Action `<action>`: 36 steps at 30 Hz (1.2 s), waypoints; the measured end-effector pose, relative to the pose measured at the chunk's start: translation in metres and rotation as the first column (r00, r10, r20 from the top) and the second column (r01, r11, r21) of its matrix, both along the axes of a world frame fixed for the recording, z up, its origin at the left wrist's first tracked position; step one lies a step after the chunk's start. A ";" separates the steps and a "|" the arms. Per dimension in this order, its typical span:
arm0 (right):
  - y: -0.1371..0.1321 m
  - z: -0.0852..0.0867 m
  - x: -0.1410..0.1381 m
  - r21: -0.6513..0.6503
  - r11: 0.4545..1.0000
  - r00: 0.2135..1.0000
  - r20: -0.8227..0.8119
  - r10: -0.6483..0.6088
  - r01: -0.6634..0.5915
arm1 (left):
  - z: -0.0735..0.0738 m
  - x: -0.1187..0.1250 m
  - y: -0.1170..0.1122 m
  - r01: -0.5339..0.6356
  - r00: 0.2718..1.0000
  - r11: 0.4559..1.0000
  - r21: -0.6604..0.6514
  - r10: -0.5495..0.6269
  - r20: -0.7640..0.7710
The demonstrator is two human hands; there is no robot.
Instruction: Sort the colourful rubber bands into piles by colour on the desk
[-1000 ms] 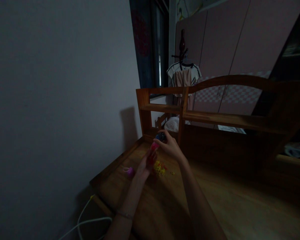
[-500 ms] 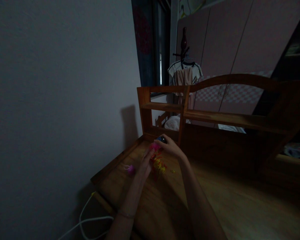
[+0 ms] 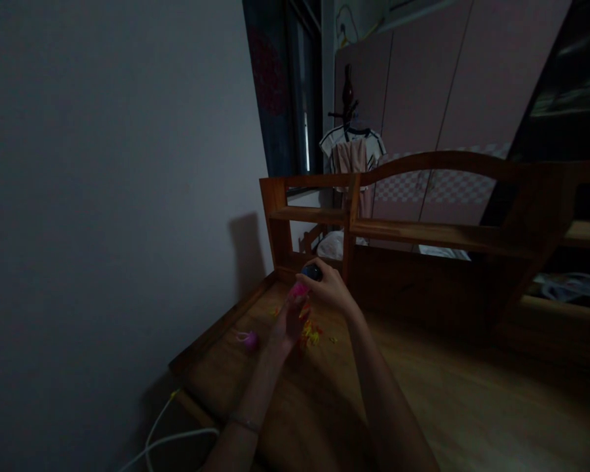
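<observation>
Both my hands are close together above the wooden desk (image 3: 334, 387). My right hand (image 3: 330, 287) grips a dark, rounded, shiny object (image 3: 313, 271) at its fingertips. Just below it, a bright pink piece (image 3: 299, 289) sits at the fingertips of my left hand (image 3: 292, 318), which is turned partly palm up. The dim light hides the kind of both objects and whether they touch. Under my hands lies a loose pile of small yellow and red pieces (image 3: 313, 334). A purple ball-like item (image 3: 250, 339) with pale loops rests left of my left hand.
A wooden shelf unit (image 3: 437, 233) rises along the desk's back edge. The pale wall (image 3: 128, 196) borders the left side. A white cable (image 3: 181, 439) hangs by the near left corner. Clothes (image 3: 351, 157) hang on a stand behind, before a pink wardrobe (image 3: 423, 98).
The view has shifted slightly, so the scene sits a little further left. My left hand has rolled its palm upward under the pink piece. My right hand keeps hold of the dark object.
</observation>
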State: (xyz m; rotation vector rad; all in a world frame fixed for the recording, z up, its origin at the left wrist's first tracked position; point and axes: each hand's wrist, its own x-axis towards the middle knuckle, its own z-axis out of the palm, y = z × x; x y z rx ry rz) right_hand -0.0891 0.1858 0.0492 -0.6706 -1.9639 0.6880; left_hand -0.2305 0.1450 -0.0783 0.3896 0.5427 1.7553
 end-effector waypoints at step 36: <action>0.011 -0.014 -0.007 -0.183 0.979 0.991 0.084 0.106 -0.089 | 0.024 0.002 -0.026 0.053 0.996 0.998 0.046 -0.049 -0.075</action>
